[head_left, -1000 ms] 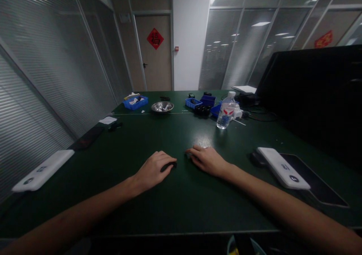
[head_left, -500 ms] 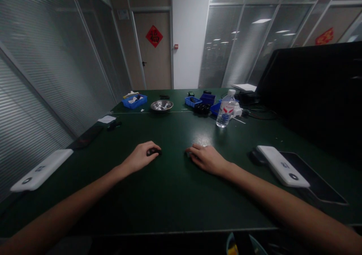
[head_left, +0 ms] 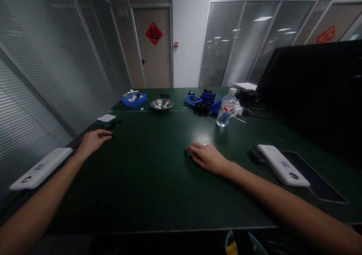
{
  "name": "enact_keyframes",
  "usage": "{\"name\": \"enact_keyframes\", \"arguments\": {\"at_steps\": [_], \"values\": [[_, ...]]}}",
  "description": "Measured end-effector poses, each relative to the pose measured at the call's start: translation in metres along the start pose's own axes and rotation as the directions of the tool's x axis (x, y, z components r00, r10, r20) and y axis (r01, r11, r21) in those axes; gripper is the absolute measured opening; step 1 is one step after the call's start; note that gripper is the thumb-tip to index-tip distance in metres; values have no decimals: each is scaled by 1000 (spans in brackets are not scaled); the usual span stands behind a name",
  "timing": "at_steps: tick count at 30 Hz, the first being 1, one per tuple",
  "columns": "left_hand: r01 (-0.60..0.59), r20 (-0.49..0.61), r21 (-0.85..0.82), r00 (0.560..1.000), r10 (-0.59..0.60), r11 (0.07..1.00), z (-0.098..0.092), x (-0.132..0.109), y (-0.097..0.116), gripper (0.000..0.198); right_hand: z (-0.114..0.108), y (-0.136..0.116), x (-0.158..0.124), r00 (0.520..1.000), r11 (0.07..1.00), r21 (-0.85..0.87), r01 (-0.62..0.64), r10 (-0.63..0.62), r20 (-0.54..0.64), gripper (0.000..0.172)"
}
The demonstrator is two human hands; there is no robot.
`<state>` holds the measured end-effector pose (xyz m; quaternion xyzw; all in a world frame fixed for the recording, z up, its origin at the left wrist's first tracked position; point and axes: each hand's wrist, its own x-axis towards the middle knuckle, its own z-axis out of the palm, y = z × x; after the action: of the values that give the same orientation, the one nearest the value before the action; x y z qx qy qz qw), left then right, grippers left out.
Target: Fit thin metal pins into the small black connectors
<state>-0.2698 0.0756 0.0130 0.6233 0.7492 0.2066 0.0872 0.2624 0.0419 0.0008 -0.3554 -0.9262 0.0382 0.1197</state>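
Note:
My left hand [head_left: 94, 139] is at the left of the green table, its thumb and fingers closed around a small black object [head_left: 109, 135] that is mostly hidden and blends into the dark surface. Just beyond it lies another dark item [head_left: 114, 123], with a white paper [head_left: 106, 117] beside it. My right hand [head_left: 206, 157] rests palm down near the middle of the table with curled fingers. Something small and greyish shows under its fingertips, too hidden to name. Behind the right hand stands a clear water bottle [head_left: 226, 109], upright and capped.
White power banks lie at the left [head_left: 42, 168] and right [head_left: 283, 165], the right one beside a dark flat panel [head_left: 313, 179]. Farther back are a metal bowl [head_left: 154, 106], blue trays [head_left: 137, 102] and black items [head_left: 202, 108]. A large black monitor [head_left: 313, 96] borders the right.
My left hand has swung from the table's middle out to the left, and the black object has left its spot there. My right hand has stayed put.

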Motion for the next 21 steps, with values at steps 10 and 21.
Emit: {"name": "enact_keyframes", "arguments": {"at_steps": [10, 21], "values": [[-199, -70, 140, 975, 211, 970, 12, 8, -18, 38, 1, -1, -1, 1000, 1000, -7, 7, -7, 7, 35], [-186, -88, 191, 975, 206, 964, 21, 20, -30, 34, -1, -1, 1, 1000, 1000, -8, 5, -5, 25, 35]]}}
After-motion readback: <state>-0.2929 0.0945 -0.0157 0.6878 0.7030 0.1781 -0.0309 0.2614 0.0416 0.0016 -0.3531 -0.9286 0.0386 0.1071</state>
